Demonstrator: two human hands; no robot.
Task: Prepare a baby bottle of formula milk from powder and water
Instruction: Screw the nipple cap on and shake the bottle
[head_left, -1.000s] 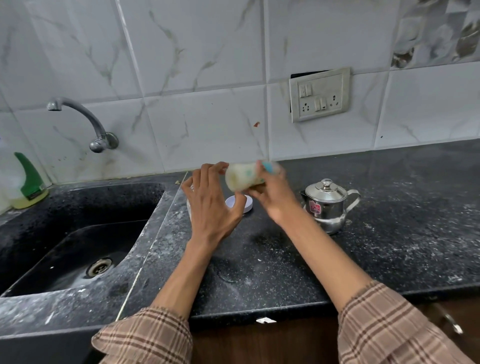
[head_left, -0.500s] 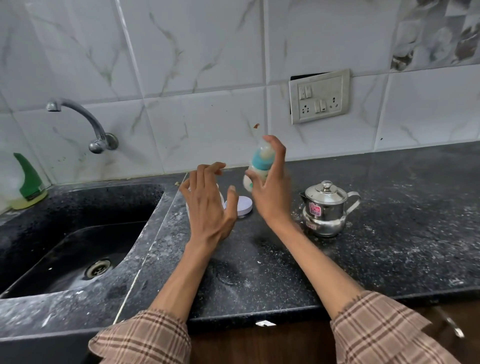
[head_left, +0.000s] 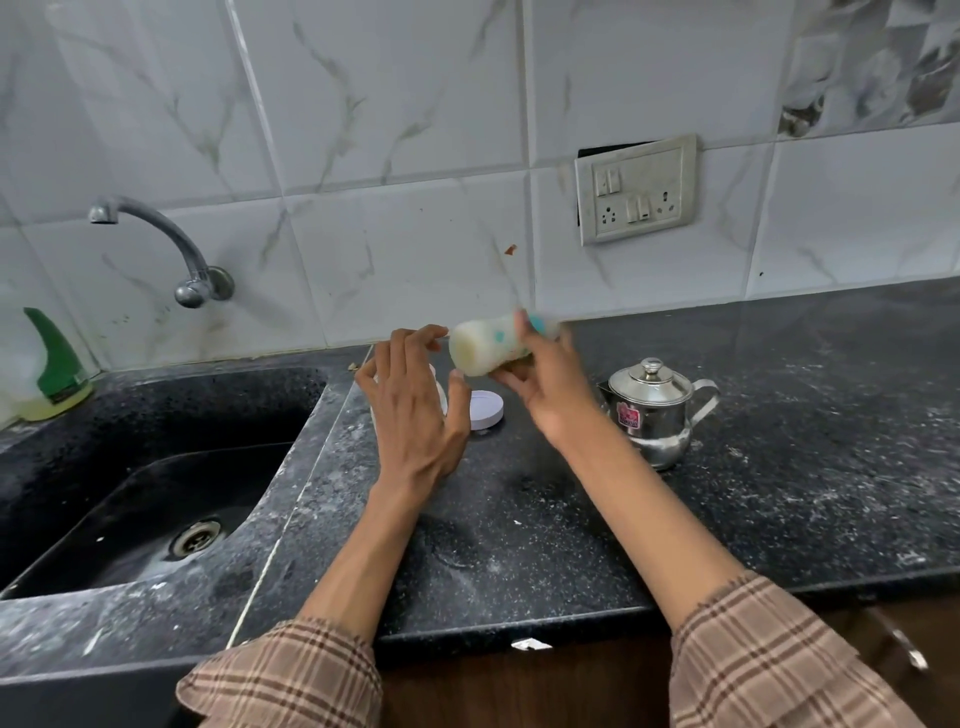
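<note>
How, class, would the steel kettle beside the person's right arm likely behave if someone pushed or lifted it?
The steel kettle is polished metal, so probably rigid and somewhat slippery to grip. Its squat, wide body on the counter suggests it would slide rather than tip. The knobbed lid looks loosely seated and might rattle or fall if tilted.

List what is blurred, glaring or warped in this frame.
Head view: the baby bottle in the right hand is smeared by motion blur; the steel kettle shows bright highlights; the wide-angle lens bends the tile lines and the countertop edge; the left hand looks sharp.
</note>
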